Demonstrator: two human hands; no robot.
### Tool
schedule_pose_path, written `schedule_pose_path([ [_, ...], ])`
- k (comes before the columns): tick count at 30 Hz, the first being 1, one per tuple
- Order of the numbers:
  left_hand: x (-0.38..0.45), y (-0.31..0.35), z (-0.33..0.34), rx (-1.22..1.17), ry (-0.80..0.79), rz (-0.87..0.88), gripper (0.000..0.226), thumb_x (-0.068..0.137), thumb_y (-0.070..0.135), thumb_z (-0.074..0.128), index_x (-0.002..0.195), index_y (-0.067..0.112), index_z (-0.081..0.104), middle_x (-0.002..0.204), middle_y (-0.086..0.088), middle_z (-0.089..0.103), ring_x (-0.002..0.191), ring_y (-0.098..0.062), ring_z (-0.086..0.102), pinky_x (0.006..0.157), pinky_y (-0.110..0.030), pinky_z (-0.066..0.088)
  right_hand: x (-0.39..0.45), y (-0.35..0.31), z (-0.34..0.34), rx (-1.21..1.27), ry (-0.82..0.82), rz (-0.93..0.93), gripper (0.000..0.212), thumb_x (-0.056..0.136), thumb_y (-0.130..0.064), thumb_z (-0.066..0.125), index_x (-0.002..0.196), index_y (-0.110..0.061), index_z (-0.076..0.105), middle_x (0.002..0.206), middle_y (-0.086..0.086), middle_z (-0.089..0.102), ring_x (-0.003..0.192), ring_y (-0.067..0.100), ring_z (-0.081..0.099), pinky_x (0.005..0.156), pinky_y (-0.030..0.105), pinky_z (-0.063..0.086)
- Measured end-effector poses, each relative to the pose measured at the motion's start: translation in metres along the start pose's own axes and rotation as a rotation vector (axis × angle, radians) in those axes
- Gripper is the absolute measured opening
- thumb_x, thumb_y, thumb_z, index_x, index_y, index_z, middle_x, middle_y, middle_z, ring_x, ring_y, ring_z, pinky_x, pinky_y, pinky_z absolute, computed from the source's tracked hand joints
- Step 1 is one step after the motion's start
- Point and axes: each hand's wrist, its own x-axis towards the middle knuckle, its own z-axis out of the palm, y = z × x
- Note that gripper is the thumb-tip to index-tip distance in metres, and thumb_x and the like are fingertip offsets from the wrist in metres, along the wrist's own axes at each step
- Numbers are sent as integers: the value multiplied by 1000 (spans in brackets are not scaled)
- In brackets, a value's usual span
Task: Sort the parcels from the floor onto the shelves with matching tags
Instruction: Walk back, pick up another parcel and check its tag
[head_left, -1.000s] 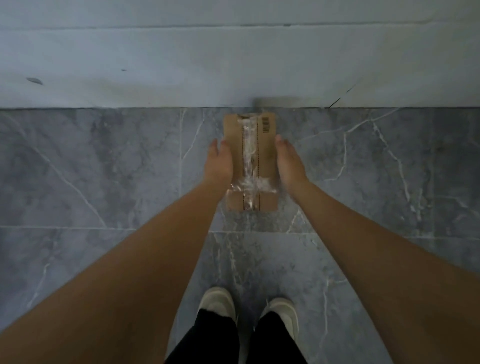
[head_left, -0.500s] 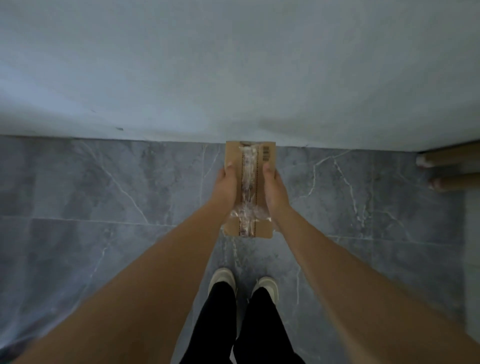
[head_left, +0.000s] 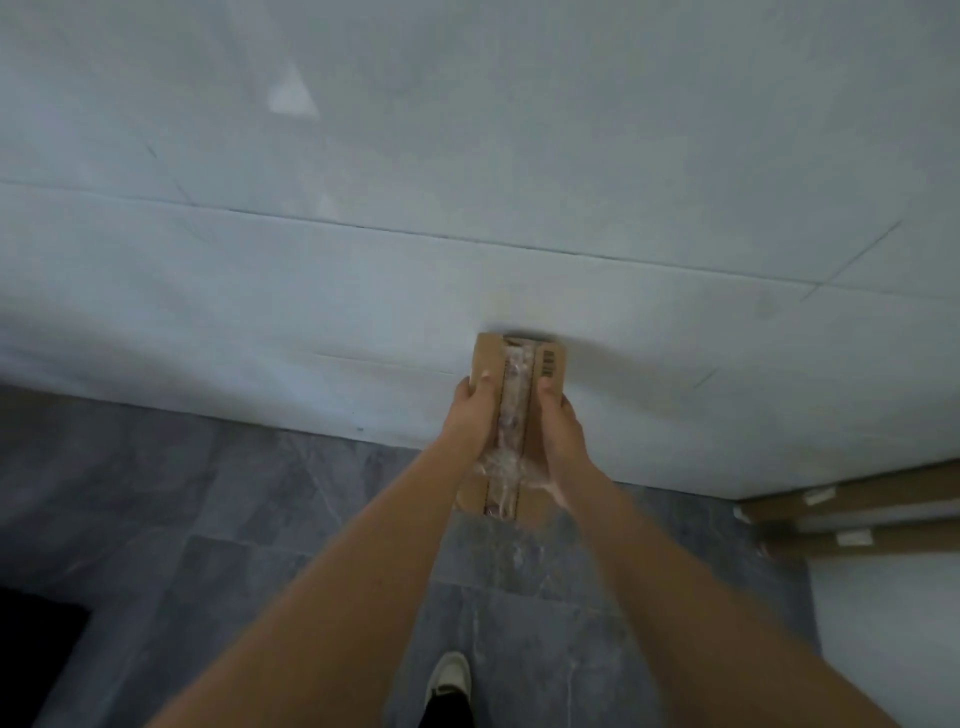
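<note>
A narrow brown cardboard parcel (head_left: 546, 364) with clear tape down its middle and a barcode at its far right corner is held up in front of me, above the floor. My left hand (head_left: 470, 415) grips its left side, thumb on top. My right hand (head_left: 558, 423) grips its right side, thumb on top too. The underside of the parcel and my other fingers are hidden.
A pale wall (head_left: 467, 208) fills the upper view and meets the grey marble floor (head_left: 208, 519). Wooden shelf edges (head_left: 857, 519) with small white tags show at the right. One white shoe (head_left: 448, 678) is below. A dark patch (head_left: 36, 649) lies at the lower left.
Both hands closed on the parcel and lifted it off the floor. The view has risen and turned toward the wall, with the shelf edges coming in at the right.
</note>
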Motion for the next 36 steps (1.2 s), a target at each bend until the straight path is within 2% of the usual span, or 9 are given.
schedule_pose_path([
  [3, -34, 6, -8, -45, 31, 40, 56, 107, 48, 30, 155, 21, 34, 149, -18, 51, 133, -41, 52, 110, -57, 45, -31, -14, -1, -48, -29, -62, 35, 102, -53, 43, 125, -29, 54, 125, 6, 65, 106, 24, 65, 93, 44, 55],
  [9, -128, 26, -8, -120, 35, 86, 55, 108, 46, 27, 155, 19, 35, 148, -18, 52, 132, -40, 54, 110, -57, 46, -113, -48, -22, -160, -34, -165, 58, 102, -56, 39, 148, -22, 46, 142, 10, 58, 127, 33, 57, 110, 52, 45],
  [18, -308, 149, -17, -87, -39, 352, 59, 106, 51, 23, 153, 21, 42, 146, -15, 56, 132, -38, 56, 111, -53, 46, -272, -193, -55, -228, -42, -476, 63, 101, -60, 31, 151, -23, 41, 148, 9, 53, 132, 32, 52, 113, 53, 41],
  [24, -418, 197, -21, -159, -49, 558, 60, 105, 53, 27, 157, 22, 31, 150, -12, 51, 134, -35, 54, 111, -53, 45, -371, -262, -76, -239, -35, -693, 62, 99, -64, 34, 145, -25, 49, 145, 4, 57, 132, 27, 54, 113, 50, 41],
  [26, -443, 205, -20, -195, -60, 603, 60, 105, 53, 31, 155, 22, 30, 147, -11, 54, 129, -34, 58, 104, -50, 51, -391, -277, -80, -219, -19, -751, 59, 102, -58, 34, 146, -23, 49, 146, 2, 56, 130, 23, 53, 115, 47, 39],
  [29, -466, 212, -19, -209, -29, 658, 60, 103, 53, 39, 151, 19, 29, 136, -9, 56, 118, -31, 60, 83, -40, 55, -413, -289, -85, -168, -16, -803, 52, 105, -52, 32, 145, -22, 48, 143, 1, 56, 117, 16, 52, 110, 40, 40],
  [32, -478, 218, -16, -192, 34, 673, 64, 99, 53, 49, 145, 15, 26, 128, -10, 54, 109, -29, 58, 80, -39, 54, -427, -296, -92, -143, -31, -832, 53, 106, -50, 29, 146, -21, 46, 141, 3, 57, 127, 21, 55, 113, 47, 41],
  [34, -485, 220, -12, -184, 53, 690, 62, 99, 50, 52, 144, 14, 26, 130, -10, 53, 107, -29, 56, 74, -37, 52, -433, -299, -99, -117, -37, -840, 54, 105, -51, 29, 147, -21, 43, 138, 1, 57, 124, 20, 56, 110, 44, 43],
  [36, -490, 224, -8, -155, 102, 734, 68, 97, 51, 55, 147, 14, 27, 140, -10, 48, 119, -30, 54, 92, -46, 54, -439, -301, -106, -79, -62, -829, 52, 104, -55, 31, 146, -24, 39, 128, -4, 56, 110, 11, 56, 97, 35, 45],
])
